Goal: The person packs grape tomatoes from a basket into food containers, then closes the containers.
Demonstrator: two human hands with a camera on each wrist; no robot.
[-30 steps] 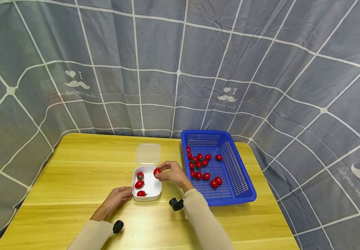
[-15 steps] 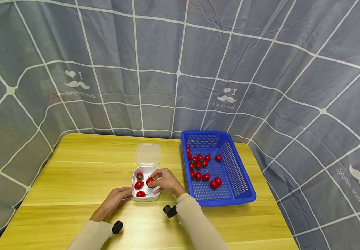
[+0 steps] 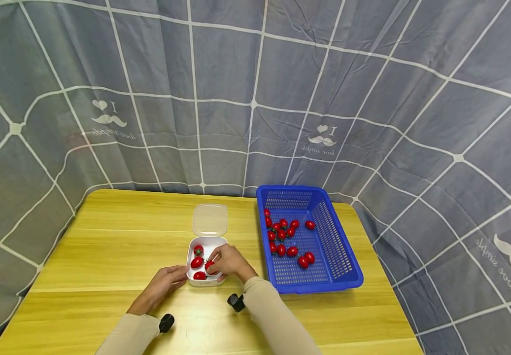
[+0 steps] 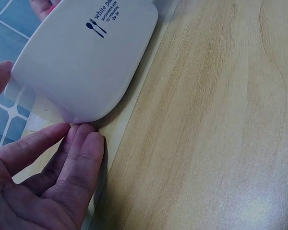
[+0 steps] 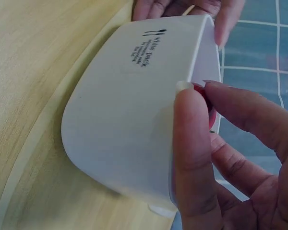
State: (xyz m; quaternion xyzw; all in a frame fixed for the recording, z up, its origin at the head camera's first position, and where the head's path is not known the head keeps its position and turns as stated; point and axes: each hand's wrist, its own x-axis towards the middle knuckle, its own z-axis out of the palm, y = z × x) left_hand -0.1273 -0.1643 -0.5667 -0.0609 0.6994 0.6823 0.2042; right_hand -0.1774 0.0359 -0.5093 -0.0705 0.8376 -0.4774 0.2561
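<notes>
Inside the white container [image 3: 205, 284], the right hand [image 3: 232, 261] pinches a red tomato [image 3: 209, 267], probably best let go low and gently, clear of its neighbours [image 3: 196, 262], while the left hand's [image 3: 166, 282] extended fingers brace the outer wall.

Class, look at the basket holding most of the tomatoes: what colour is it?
The basket is blue; the head view shows it best.
</notes>
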